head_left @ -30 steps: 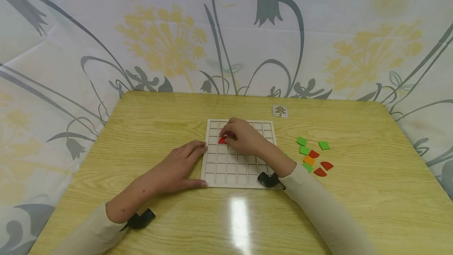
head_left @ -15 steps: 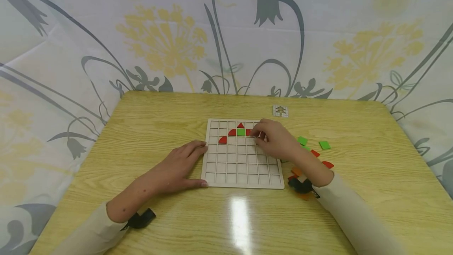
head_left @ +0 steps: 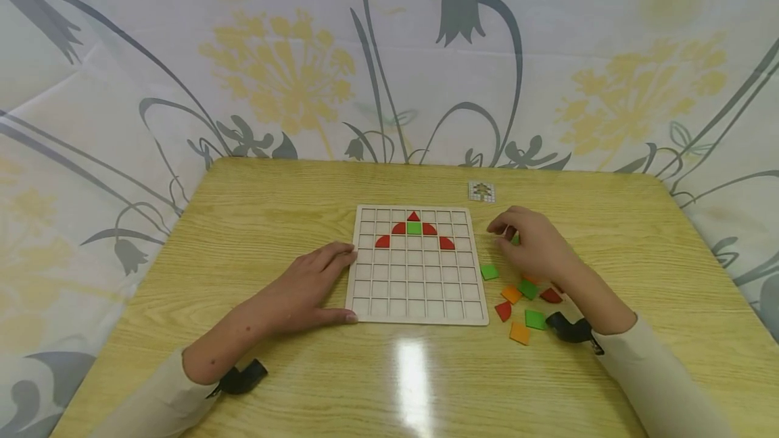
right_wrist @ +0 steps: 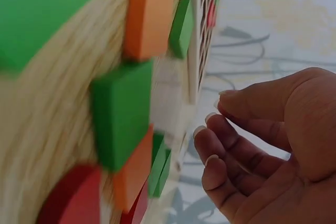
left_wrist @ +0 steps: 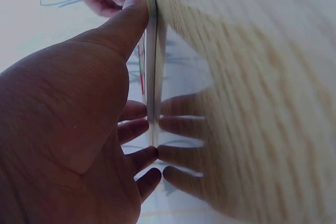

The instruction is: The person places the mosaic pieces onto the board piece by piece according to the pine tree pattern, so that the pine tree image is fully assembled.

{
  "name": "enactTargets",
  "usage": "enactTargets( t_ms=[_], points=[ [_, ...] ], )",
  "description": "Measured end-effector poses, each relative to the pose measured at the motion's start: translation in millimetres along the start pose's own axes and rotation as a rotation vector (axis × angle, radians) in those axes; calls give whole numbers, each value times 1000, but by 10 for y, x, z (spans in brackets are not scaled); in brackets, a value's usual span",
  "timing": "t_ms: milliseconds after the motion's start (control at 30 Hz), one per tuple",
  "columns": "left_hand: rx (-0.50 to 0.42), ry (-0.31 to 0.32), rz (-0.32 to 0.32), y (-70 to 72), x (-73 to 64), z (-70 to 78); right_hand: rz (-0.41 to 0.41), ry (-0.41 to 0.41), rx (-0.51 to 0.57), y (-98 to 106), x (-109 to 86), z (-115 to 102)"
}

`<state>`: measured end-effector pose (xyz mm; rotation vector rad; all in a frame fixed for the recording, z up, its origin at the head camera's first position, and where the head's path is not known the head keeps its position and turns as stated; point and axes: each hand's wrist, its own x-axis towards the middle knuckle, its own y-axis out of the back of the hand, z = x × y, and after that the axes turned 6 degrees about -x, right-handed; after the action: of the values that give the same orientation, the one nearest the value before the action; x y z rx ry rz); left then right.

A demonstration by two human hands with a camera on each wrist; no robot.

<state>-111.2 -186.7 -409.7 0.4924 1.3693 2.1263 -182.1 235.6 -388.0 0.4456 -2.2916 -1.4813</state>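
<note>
My left hand (head_left: 307, 289) lies at the left edge of a pale gridded board (head_left: 398, 289), fingers straight, fingertips and thumb touching its rim. In the left wrist view the left thumb (left_wrist: 118, 27) presses on the board's edge. On the board are a red triangle (head_left: 414, 216), a green square tile (head_left: 414, 228) below it, and red quarter-circle tiles (head_left: 382, 241) stepping down both sides. Right of the board, my right hand (head_left: 538, 245) hovers over loose tiles, fingers loosely bent. The right wrist view shows nothing between its thumb and fingers (right_wrist: 223, 145).
Loose green tiles (head_left: 535, 320), orange tiles (head_left: 519, 333) and red quarter-circles (head_left: 503, 311) lie scattered right of the board; the right hand hides some. A small patterned card (head_left: 481, 191) lies behind the board. A flower-printed curtain (head_left: 402, 53) hangs along the wooden table's (head_left: 274, 195) back edge.
My right hand has moved right, from the red quarter-circle on the board's left side, across its right side, to over the loose tiles. The right-hand red quarter-circles now show. My left hand stays put.
</note>
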Motion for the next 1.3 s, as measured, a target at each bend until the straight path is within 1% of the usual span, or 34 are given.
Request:
enactTargets(
  t_ms=[133,300,567,967,1133,1300],
  points=[
    [-3,0,0,0,-2,-1,-23,-42,-3,59,-50,143],
    [-5,0,-1,-3,-7,-4,-75,-89,9,107,-55,272],
    [1,-9,7,-11,-8,-5,-138,-146,27,140,-48,373],
    [-1,-8,16,-4,-12,9,-161,-164,39,123,-47,354],
    [1,-7,12,-11,-13,1,-142,-154,40,110,-39,297],
    [3,-4,7,-11,-8,-10,-111,-126,55,117,11,172]
  ],
)
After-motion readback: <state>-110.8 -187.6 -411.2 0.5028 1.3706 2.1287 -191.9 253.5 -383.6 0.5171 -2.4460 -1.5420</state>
